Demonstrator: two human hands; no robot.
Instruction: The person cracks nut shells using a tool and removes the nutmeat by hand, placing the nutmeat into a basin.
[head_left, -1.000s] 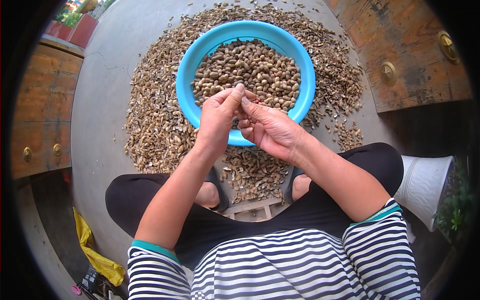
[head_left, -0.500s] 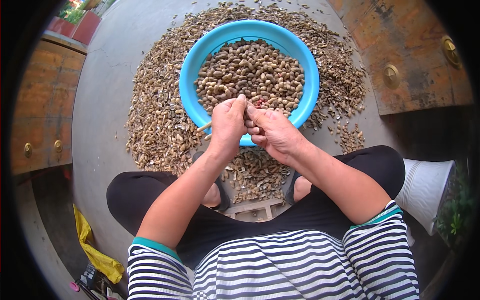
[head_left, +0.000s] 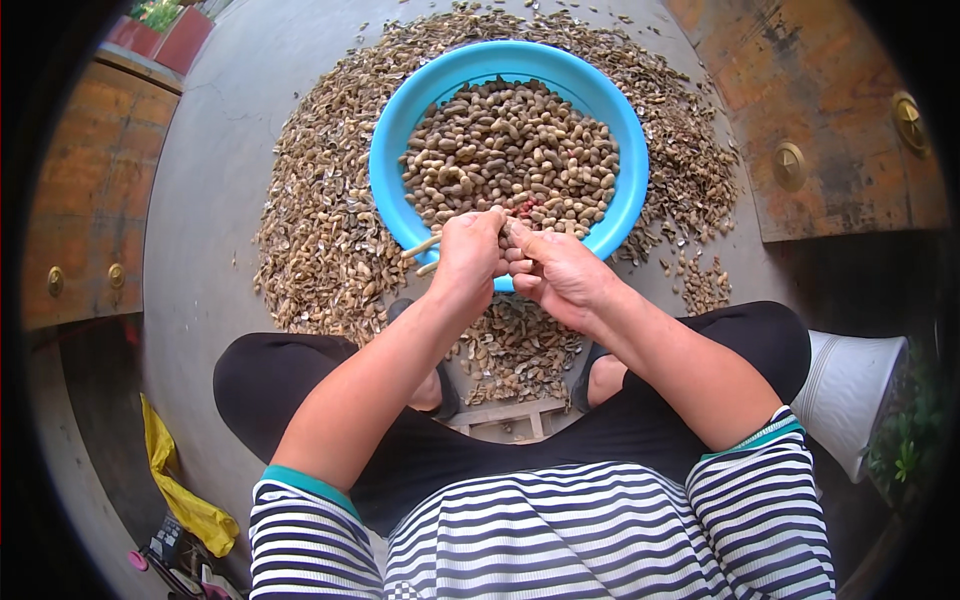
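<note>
My left hand (head_left: 467, 258) and right hand (head_left: 562, 272) meet over the near rim of a blue plastic basin (head_left: 383, 150), fingertips pinched together. Two pale, thin stick ends (head_left: 422, 247) jut out leftward from my closed left hand; whether they join inside the fist is hidden. My right thumb and fingers are closed on what looks like a brown peanut, mostly covered by the fingers. Unshelled peanuts (head_left: 510, 150) fill the basin. A few red shelled kernels (head_left: 525, 208) lie among them just beyond my fingertips.
Broken peanut shells (head_left: 320, 200) spread over the floor around the basin and between my feet. A small peanut pile (head_left: 705, 287) lies right. Wooden panels with brass studs (head_left: 820, 130) stand at both sides. A white pot (head_left: 850, 390) is by my right knee, a yellow bag (head_left: 175, 480) lower left.
The basin and surroundings sit slightly further right in the picture. My hands stay joined, a little lower against the basin, and the second stick end now shows more beside the left hand.
</note>
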